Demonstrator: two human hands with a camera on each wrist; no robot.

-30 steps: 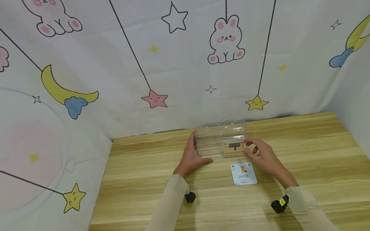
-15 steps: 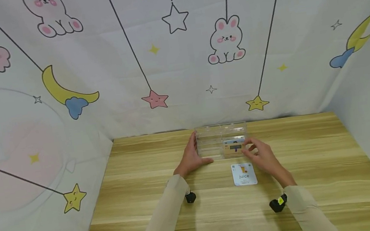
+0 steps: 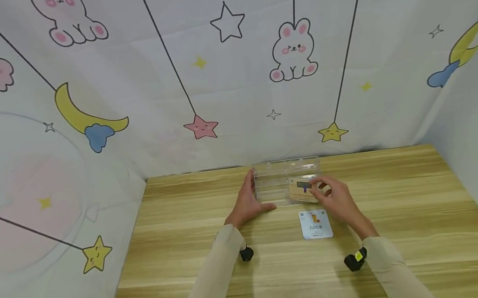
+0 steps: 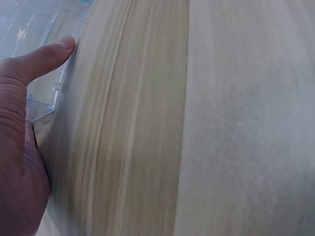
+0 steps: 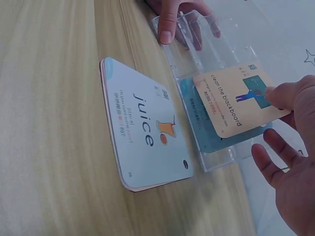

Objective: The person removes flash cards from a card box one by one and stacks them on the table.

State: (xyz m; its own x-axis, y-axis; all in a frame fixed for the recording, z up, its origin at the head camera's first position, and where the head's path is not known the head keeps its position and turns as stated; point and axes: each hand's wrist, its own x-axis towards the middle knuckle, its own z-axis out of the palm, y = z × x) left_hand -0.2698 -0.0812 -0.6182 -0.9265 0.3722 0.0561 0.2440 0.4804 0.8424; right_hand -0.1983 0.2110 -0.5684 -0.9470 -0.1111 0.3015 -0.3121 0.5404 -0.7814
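My right hand (image 3: 338,201) pinches a tan flashcard (image 5: 234,101) reading "clean the blackboard" between thumb and fingers. The card tilts in front of the lower right compartment of a clear plastic rack (image 3: 270,182). Behind it, a teal card (image 5: 207,142) stays in that compartment. At the rack's left side, my left hand (image 3: 247,203) grips it, with the thumb (image 4: 49,56) along the front edge and the other fingers round the side. On the table before the rack lies a small stack of cards, a white "juice" flashcard (image 5: 142,123) on top.
The rack stands at the back of the wood-grain table (image 3: 284,284), close to a white cloth wall (image 3: 239,78) printed with stars and rabbits. More printed cloth borders the table at left and right.
My right hand has drawn the tan card from upright in the compartment to a forward tilt, moving slightly left. The left hand and the juice card stay put.
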